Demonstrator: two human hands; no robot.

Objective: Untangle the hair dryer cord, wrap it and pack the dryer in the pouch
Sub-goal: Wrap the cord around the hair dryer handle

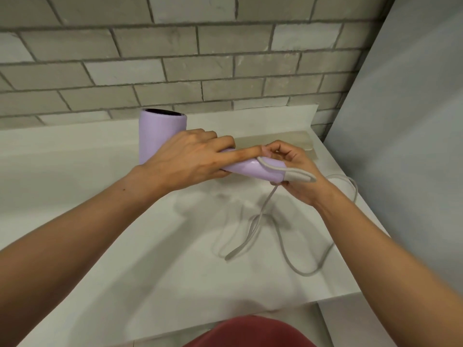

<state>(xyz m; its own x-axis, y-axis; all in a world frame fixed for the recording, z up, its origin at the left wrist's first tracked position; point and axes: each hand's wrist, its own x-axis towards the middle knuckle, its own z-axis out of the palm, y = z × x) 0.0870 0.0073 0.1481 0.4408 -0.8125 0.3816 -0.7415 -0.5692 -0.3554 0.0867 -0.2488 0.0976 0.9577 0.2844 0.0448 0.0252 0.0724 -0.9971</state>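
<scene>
The lilac dryer [160,131] is held up off the counter [125,246] between both hands, barrel mouth upward. The left hand [190,159] grips the handle (forefinger laid straight along it), and the right hand [298,176] pinches the handle's end. The grey cord [307,274] drops below the right hand and lies in loose loops. Behind the right hand lies a flat beige sheet [298,141].
</scene>
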